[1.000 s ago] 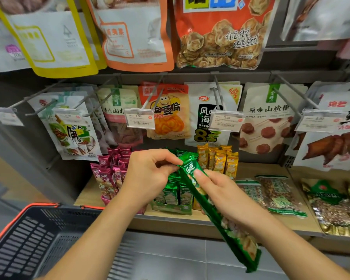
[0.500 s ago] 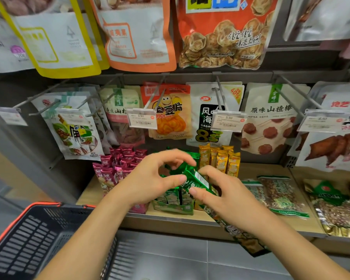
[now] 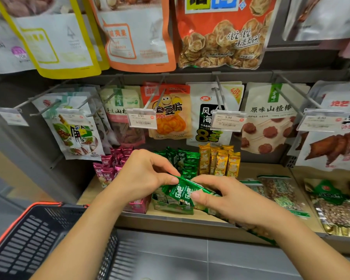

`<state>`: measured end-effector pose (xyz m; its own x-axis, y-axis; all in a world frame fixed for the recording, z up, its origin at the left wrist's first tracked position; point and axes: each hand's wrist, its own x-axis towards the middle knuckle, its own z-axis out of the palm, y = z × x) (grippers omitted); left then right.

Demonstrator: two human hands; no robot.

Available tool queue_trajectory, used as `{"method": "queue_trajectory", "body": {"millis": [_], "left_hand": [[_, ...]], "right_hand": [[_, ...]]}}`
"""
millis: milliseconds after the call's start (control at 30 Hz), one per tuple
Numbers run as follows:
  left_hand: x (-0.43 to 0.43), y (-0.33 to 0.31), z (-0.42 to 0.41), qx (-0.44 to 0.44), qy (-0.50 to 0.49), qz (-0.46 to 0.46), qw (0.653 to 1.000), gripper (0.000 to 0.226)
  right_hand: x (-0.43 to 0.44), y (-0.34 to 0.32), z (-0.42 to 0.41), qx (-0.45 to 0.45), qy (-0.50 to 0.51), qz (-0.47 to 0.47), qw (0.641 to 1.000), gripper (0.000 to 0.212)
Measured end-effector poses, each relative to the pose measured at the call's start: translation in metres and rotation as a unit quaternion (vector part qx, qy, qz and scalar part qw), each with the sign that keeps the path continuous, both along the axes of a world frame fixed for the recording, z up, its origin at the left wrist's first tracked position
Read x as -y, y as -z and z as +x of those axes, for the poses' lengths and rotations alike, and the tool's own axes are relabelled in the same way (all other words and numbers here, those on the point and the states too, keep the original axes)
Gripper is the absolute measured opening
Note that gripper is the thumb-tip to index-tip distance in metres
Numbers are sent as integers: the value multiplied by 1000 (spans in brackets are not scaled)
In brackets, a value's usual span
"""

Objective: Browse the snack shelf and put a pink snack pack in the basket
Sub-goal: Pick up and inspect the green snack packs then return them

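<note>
Both my hands hold a strip of green snack packs (image 3: 183,194) over the green display box on the wooden shelf. My left hand (image 3: 143,176) pinches the strip's top end between thumb and fingers. My right hand (image 3: 228,199) grips the strip lower down, and its tail hangs below my right wrist over the shelf edge. Pink snack packs (image 3: 111,168) stand in a pink box just left of my left hand, partly hidden by it. The black basket (image 3: 34,239) with an orange rim sits at the lower left, and no goods show in the part I can see.
Yellow snack packs (image 3: 220,160) stand right of the green ones. Flat nut bags (image 3: 281,193) lie on the shelf (image 3: 249,170) further right. Hanging pouches and price tags (image 3: 142,118) on metal hooks jut out above the shelf. Grey floor tiles lie below.
The green strip was held up and stretched diagonally; both hands have since lowered it toward the green box and folded it shorter. The view has shifted slightly closer to the shelf.
</note>
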<state>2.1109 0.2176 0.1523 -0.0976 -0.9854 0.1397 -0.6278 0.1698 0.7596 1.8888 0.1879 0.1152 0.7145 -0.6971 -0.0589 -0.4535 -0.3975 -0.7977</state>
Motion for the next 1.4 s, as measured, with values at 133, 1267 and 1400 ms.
{"method": "queue_trajectory", "body": {"millis": [133, 1267, 1400], "left_hand": [[7, 4, 19, 0, -82, -36, 996, 28], [4, 42, -13, 207, 1, -216, 954, 26], [2, 42, -17, 207, 8, -205, 956, 27]], "right_hand": [[6, -1, -18, -97, -8, 21, 995, 42], [12, -12, -31, -77, 132, -111, 982, 53], [10, -11, -30, -55, 160, -134, 976, 48]]}}
